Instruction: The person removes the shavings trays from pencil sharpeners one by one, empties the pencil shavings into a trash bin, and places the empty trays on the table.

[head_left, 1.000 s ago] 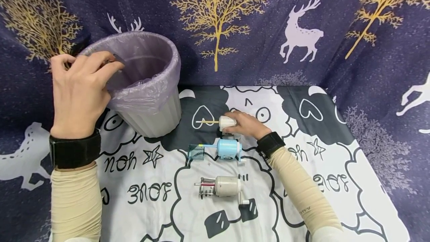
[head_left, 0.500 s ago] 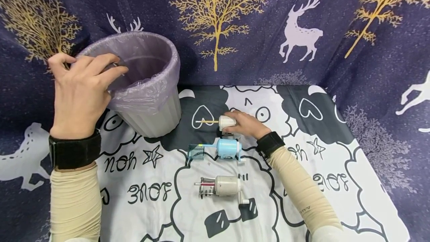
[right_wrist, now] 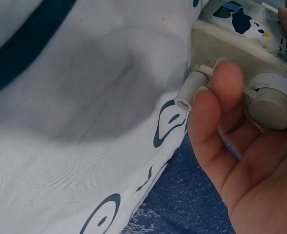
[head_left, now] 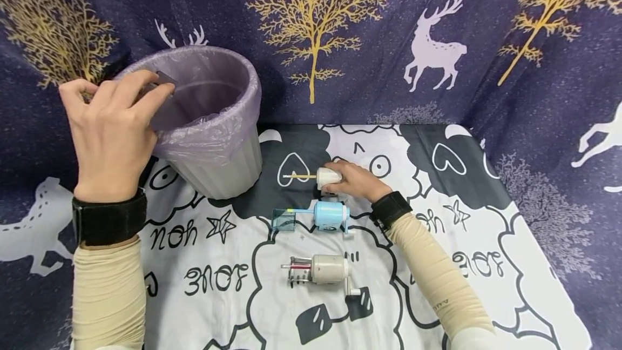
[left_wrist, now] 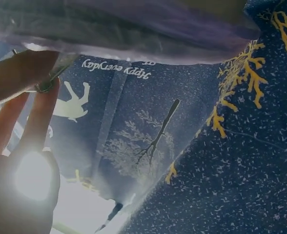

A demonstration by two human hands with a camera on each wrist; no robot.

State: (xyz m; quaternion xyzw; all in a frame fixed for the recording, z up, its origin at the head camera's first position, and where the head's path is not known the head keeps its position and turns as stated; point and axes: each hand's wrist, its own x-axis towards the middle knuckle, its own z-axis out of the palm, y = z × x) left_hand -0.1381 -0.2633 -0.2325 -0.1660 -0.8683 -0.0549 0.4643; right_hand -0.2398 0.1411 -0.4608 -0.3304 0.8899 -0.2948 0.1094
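Note:
My left hand [head_left: 109,123] is raised at the near left rim of the bin [head_left: 221,169], which has a purple plastic liner. Its fingers and thumb pinch a small, dark, see-through plastic piece [head_left: 166,76], like a shavings drawer; most of it is hidden by the hand. My right hand [head_left: 357,178] grips a white crank pencil sharpener [head_left: 329,177] on the table. A yellow pencil [head_left: 303,176] sticks out of its left end. In the right wrist view, fingertips [right_wrist: 207,105] touch the crank handle [right_wrist: 187,92].
A blue pencil sharpener [head_left: 329,215] with a pencil in it lies just nearer than the white one. Closer still is a grey pencil sharpener [head_left: 328,269] holding a red pencil. A cartoon-print cloth [head_left: 209,253] covers the table; a dark patterned curtain [head_left: 359,69] hangs behind.
My left hand shifts a little left at the bin's rim, and more of the dark plastic piece shows above the fingers. The right hand stays on the white sharpener.

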